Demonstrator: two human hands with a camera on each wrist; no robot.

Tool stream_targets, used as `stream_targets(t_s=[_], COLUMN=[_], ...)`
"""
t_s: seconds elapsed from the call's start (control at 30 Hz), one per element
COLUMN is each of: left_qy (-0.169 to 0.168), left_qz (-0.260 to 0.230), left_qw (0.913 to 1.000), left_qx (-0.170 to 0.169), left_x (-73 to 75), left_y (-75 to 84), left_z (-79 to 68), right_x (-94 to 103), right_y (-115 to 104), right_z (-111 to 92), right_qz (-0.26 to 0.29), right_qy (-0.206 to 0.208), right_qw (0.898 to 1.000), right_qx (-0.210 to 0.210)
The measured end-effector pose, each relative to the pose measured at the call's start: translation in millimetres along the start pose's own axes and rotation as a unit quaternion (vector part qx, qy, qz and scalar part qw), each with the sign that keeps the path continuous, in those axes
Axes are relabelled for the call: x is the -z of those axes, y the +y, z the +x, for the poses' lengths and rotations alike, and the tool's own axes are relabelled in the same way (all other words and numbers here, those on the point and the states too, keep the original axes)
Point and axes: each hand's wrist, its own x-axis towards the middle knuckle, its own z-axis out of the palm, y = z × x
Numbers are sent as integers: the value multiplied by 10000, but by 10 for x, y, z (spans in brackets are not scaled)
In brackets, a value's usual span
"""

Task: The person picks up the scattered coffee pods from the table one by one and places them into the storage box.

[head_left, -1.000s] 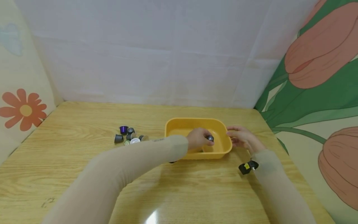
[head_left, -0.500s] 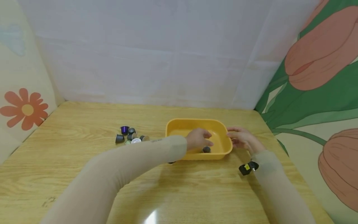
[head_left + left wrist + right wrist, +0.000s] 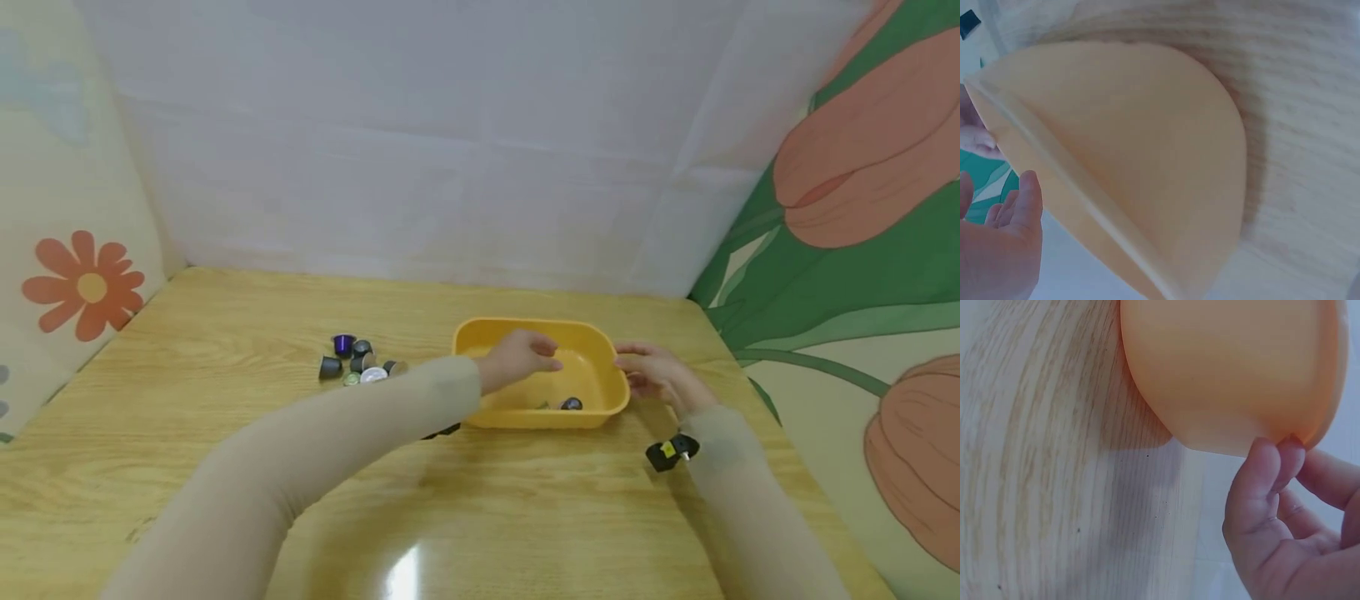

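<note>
My left hand (image 3: 519, 360) hovers over the yellow plastic bin (image 3: 540, 421) with its fingers parted and nothing between them. A dark coffee capsule (image 3: 572, 404) lies in the bin near its front wall, beside a partly hidden bit of green (image 3: 543, 406). My right hand (image 3: 660, 377) is at the bin's right end. In the right wrist view, its loosely bent fingers (image 3: 1263, 465) touch the bin's outer wall just under the rim. To the left of the bin lies a small heap of coffee capsules, among them a purple one (image 3: 343, 345), a black one (image 3: 330, 367) and a white-topped one (image 3: 373, 375).
The wooden table (image 3: 487, 508) carries the bin and the heap. A white cloth (image 3: 420, 167) hangs behind it, with flower-patterned panels (image 3: 855, 400) at both sides. My left sleeve (image 3: 360, 417) passes in front of the heap and the bin's left end.
My left hand has let go of the dark capsule, which dropped into the bin. That hand has risen slightly and drawn back leftward. The right hand stays at the bin's end.
</note>
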Motion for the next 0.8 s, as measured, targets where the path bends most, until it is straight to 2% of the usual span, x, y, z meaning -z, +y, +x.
stream_targets(t_s=[0.17,0.3,0.57,0.8], left_qy=[109,153,201,292], left_qz=[-16,39,119,153], left_qw=[9999,9999,9997,9994], left_qx=[-80,-23,-106,-66], left_x=[115,171,199,210], left_y=[-75,-55,-32,-68], left_z=[-54,-155,-266,-292], right_x=[1,-5,0,-2], right_y=[-16,-33,-38,-34], right_z=[-8,-20,-44,-44], right_qz=[-49,-90,-111,-36], right_qy=[28,48,50,3], right_qw=[10000,9999,9999,10000], right_qx=[-29,-82,-90,-75])
